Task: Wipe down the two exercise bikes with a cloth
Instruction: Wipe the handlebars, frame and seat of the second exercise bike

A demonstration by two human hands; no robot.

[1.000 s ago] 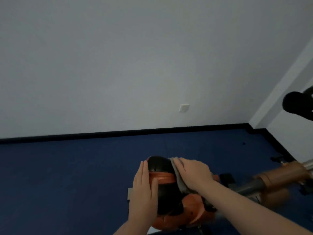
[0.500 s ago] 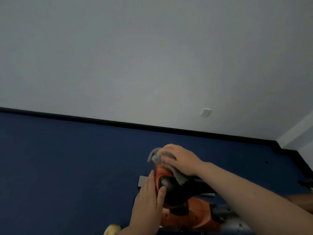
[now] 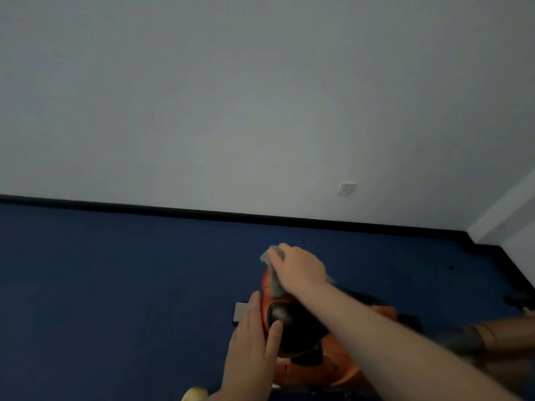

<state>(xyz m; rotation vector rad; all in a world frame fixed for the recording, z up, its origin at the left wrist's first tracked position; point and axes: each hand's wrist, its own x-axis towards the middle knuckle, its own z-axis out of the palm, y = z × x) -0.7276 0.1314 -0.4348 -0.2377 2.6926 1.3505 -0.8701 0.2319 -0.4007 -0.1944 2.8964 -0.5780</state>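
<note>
R hand (image 3: 301, 269) clutches cloth (image 3: 270, 257) on bike (image 3: 312, 369); L hand (image 3: 250, 348) flat, released; maybe 2nd bike (image 3: 492, 334) blurred right.

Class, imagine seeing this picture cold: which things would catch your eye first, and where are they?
The orange and black bike, low and centre, stands out against the blue floor. The right hand presses a grey cloth on its top, while the left hand rests on its left side.

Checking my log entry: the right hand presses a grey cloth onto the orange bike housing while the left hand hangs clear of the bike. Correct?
Not quite. The head view shows the left hand resting against the orange bike housing, steadying it; the right hand does press the grey cloth.
</note>
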